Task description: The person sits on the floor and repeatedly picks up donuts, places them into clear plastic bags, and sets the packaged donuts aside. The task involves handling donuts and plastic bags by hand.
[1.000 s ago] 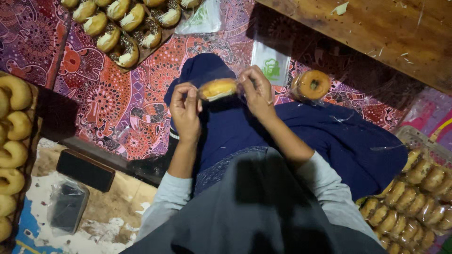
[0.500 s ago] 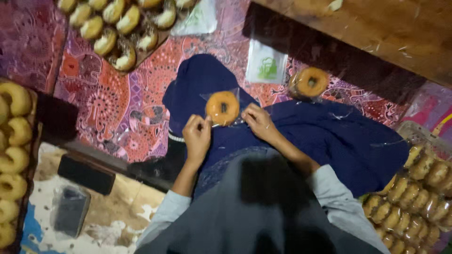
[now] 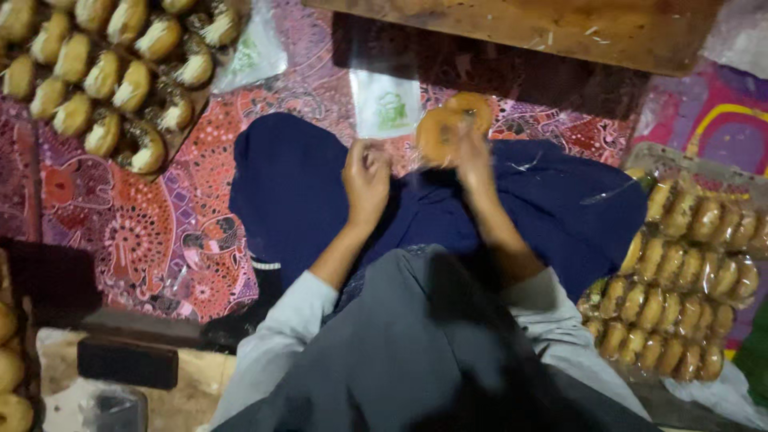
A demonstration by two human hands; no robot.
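Right now, quick notes for you:
R hand: your right hand (image 3: pixel 474 152) is up over your lap, fingers closed on a doughnut (image 3: pixel 438 132); blurred, so exact finger hold can't be told.
L hand: your left hand (image 3: pixel 366 178) is curled loosely just beside it, w/ fingertips pinched; what's between them is too blurred to tell.
Doughnut loc: above the dark blue cloth (image 3: pixel 304 200) on your lap, near the small clear bag (image 3: pixel 387 106) on the mat.
Tray, top left: flat tray (image 3: pixel 182 138) full of topped doughnuts, rows packed close.
Tray, right: tray (image 3: pixel 650 155) w/ bagged doughnuts in rows, touching each other, just beside your right knee.
Left edge: more plain doughnuts (image 3: pixel 10 368), partly out of frame.
Edges/room: wooden table edge (image 3: pixel 512 32) runs across the top; patterned mat (image 3: pixel 136 232) between lap & top-left tray is the open strip.
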